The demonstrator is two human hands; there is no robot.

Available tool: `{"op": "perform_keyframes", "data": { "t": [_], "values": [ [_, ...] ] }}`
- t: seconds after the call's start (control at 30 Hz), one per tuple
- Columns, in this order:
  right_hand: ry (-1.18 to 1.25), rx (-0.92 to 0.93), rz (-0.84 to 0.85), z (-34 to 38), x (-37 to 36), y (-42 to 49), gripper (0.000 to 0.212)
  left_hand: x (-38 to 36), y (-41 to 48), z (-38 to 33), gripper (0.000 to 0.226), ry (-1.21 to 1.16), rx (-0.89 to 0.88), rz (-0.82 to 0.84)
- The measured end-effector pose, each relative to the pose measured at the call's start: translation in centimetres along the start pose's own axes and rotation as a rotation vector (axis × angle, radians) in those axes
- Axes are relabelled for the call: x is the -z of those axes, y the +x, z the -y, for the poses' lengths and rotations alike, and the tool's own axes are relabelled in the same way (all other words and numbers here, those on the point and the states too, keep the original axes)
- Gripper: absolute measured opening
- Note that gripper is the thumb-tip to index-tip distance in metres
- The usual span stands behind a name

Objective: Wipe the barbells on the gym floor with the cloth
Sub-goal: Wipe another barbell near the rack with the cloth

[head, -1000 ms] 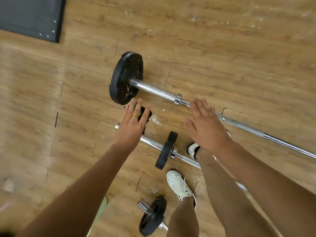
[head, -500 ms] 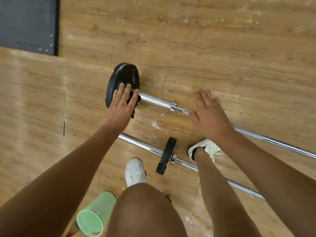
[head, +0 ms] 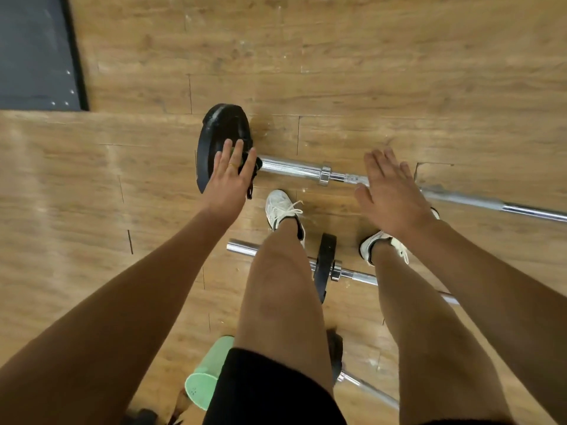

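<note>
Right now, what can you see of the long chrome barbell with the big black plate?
The long chrome barbell lies on the wooden floor, running off the right edge. A round black plate stands on its left end; a collar ends the sleeve. The left hand presses a dark cloth against the plate; the open right hand is over the shaft.

No lettering, brand or number is legible from where I stand. The face of the black weight plate (head: 219, 130) on the far barbell (head: 294, 170) is blurred, and the few dark specks on the end of the green cup (head: 201, 391) by my knee are too small to read.
</note>
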State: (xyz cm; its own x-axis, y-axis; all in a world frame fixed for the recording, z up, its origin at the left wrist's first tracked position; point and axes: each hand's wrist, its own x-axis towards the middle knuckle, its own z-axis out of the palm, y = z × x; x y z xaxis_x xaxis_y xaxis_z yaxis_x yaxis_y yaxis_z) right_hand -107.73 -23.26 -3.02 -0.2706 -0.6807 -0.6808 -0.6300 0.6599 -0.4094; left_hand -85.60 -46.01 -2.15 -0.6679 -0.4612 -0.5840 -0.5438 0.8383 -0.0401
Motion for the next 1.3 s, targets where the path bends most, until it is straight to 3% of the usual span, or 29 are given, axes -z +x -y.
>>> {"op": "perform_keyframes", "data": {
  "t": [0.3, 0.53, 0.7, 1.0, 1.17, 1.3],
  "values": [
    [-0.008, -0.034, 0.014, -0.4, -4.7, 4.4, 0.063, -5.1, 5.0, 1.9, 0.084, 0.01, -0.052, 0.096],
    [-0.087, -0.002, 0.042, -3.0, -8.4, 4.9, 0.073, -10.1, 4.6, 1.4, 0.083, -0.037, -0.079, 0.049],
    [-0.04, 0.032, 0.036, -5.5, -11.5, 6.8, 0.062, -13.6, 4.5, -0.3, 0.083, -0.111, 0.023, -0.103],
    [-0.181, 0.032, 0.108, -13.8, -15.4, 9.1, 0.072, -16.6, 7.7, -3.1, 0.087, -0.139, 0.269, -0.236],
    [-0.239, 0.059, 0.063, -17.5, -18.2, 9.4, 0.074, -19.7, 9.5, -3.9, 0.093, -0.199, 0.356, -0.104],
    [-0.264, 0.162, -0.106, -19.4, -20.5, 9.1, 0.074, -22.7, 9.5, -2.5, 0.091, -0.213, 0.268, -0.128]
  ]
}}
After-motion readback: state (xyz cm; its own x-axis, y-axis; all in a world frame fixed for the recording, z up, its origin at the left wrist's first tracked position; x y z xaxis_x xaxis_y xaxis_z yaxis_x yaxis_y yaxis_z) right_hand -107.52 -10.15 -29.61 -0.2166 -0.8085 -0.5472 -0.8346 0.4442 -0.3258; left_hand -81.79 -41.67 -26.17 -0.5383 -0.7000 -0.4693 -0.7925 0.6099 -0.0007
